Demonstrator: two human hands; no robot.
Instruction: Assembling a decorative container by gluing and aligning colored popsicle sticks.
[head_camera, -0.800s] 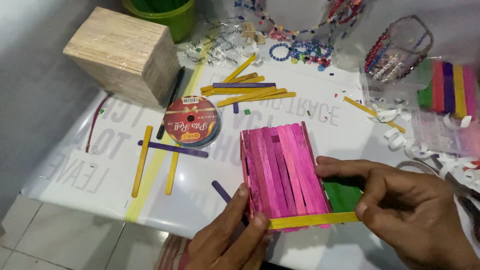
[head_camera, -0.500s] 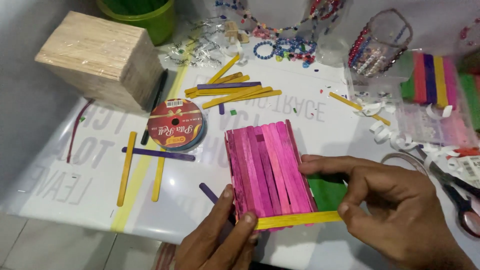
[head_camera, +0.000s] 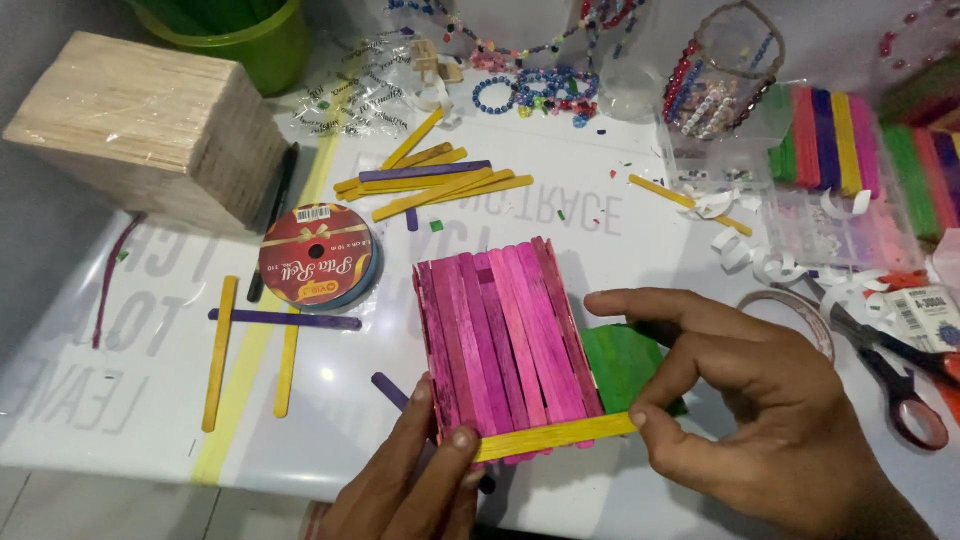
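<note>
A yellow craft stick (head_camera: 555, 436) lies crosswise over the near end of a pink stick panel (head_camera: 503, 345) on the white table (head_camera: 640, 240); the left hand (head_camera: 410, 480) presses its left end with narrow fingertips, and the right hand (head_camera: 760, 415) pinches its right end between thumb and forefinger; a green piece (head_camera: 620, 360) shows beside the panel. A round red ribbon spool (head_camera: 318, 267) with a white barcode label sits to the left; a plastic-wrapped wooden stick block (head_camera: 140, 125) stands at the far left; a small white printed label (head_camera: 920, 315) lies at the right by the scissors (head_camera: 900, 385).
</note>
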